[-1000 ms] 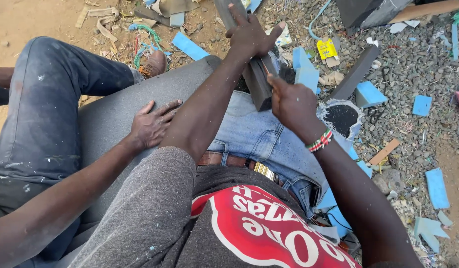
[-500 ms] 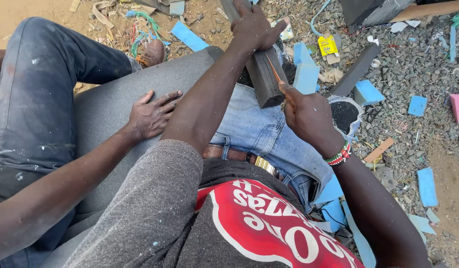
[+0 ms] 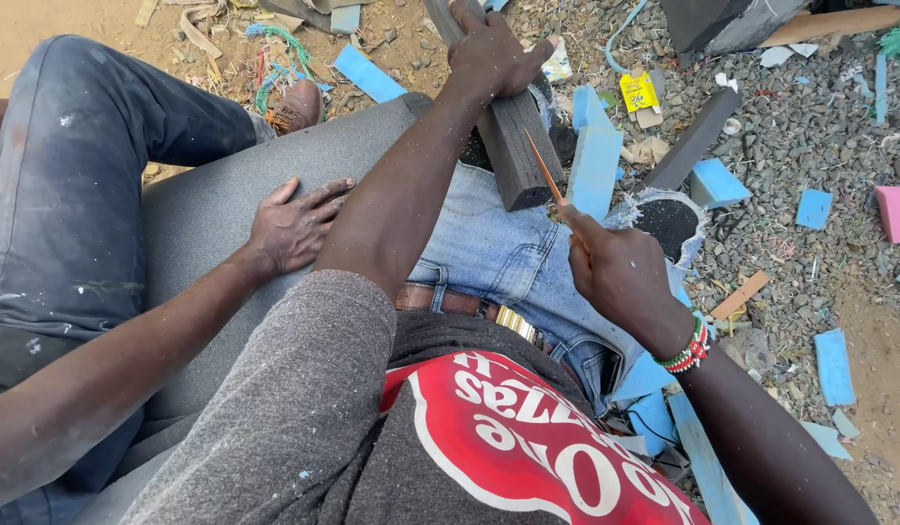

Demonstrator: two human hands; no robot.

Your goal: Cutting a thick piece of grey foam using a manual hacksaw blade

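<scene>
Dark grey foam block (image 3: 508, 146), long and rectangular, lies across the person's blue-jeaned knee, its near end now clear of the blade.
Since a moment ago the thin orange blade (image 3: 545, 167) has been drawn back off the block; the cut looks finished. The left hand (image 3: 491, 53) clamps the block's far part; the right hand (image 3: 620, 272), just below the block, is closed on the blade.

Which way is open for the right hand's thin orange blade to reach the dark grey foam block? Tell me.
Probably yes, straight ahead: the right hand holds the thin orange blade with its tip at the dark grey foam block, nothing between. The left hand grips the block farther up, clear of it.
</scene>
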